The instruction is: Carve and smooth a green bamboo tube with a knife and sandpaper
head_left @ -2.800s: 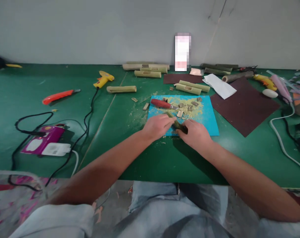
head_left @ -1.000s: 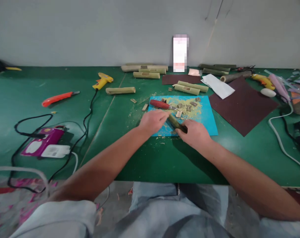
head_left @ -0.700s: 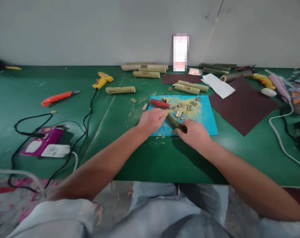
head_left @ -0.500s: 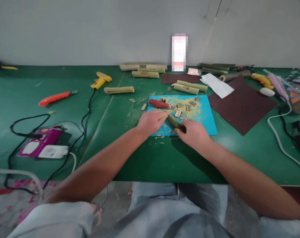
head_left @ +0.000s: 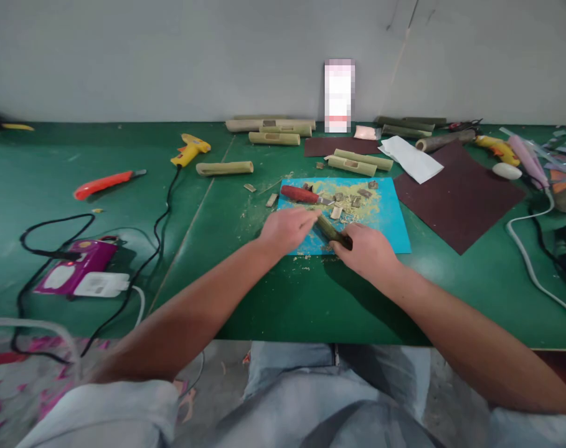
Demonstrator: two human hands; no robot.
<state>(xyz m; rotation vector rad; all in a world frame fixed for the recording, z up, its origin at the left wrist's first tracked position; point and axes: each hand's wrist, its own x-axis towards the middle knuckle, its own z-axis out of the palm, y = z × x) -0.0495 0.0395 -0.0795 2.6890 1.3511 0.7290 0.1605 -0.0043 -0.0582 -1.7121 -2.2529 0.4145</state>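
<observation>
The right hand (head_left: 367,249) is clamped on the near end of a tube (head_left: 328,229); the left hand (head_left: 286,230) touches its far end, its grip unclear. The tube, dark green and hollow, slants over a blue sheet (head_left: 391,227) strewn with crumbly pale shavings (head_left: 352,216). Around spreads a glossy green surface (head_left: 273,305), between a plain grey wall (head_left: 147,56) and a littered floor (head_left: 221,389).

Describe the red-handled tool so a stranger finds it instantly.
Find the blue sheet on the green table. Near its far left corner lies a tool, metallic tip pointing right. Its red handle sets it apart from the chips and green tube nearby.
</observation>
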